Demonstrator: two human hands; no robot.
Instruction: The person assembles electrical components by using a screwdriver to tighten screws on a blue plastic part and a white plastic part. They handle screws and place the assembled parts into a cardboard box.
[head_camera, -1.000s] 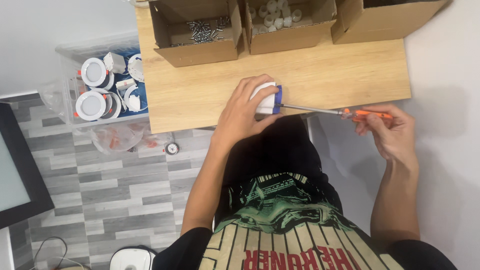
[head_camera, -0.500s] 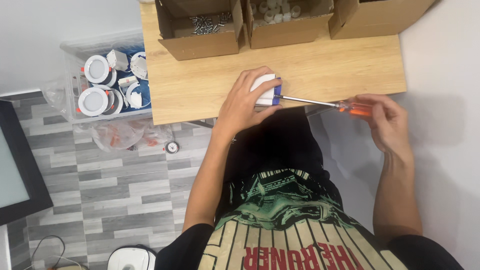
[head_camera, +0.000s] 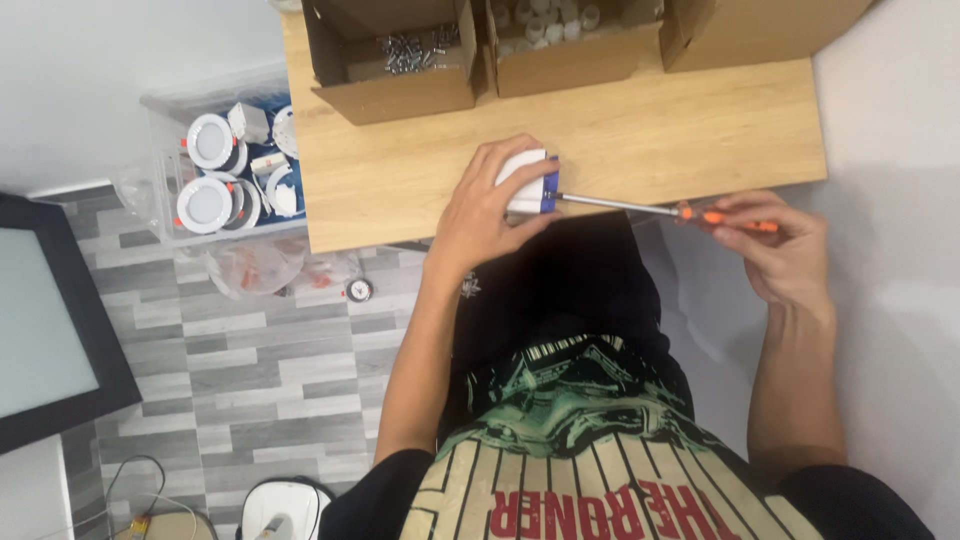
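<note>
Wooden table (head_camera: 700, 130), frame centre: left hand (head_camera: 487, 205) fingers clamp a small white-blue box (head_camera: 530, 183), right hand (head_camera: 785, 250) fingers pinch an orange-handled screwdriver (head_camera: 660, 209) whose tip could slip off sideways.

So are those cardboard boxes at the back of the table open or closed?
Open. The left cardboard box has its flaps up and small metal parts show inside; the middle box shows small white pieces. The right box looks open, contents unseen.

I see a pale wooden surface (head_camera: 420, 190) against a white wall (head_camera: 100, 70), carrying three open cardboard boxes (head_camera: 395, 95). Below it lies grey plank-pattern floor (head_camera: 230, 380). A dark-framed panel (head_camera: 50, 320) leans at left, lit evenly.
</note>
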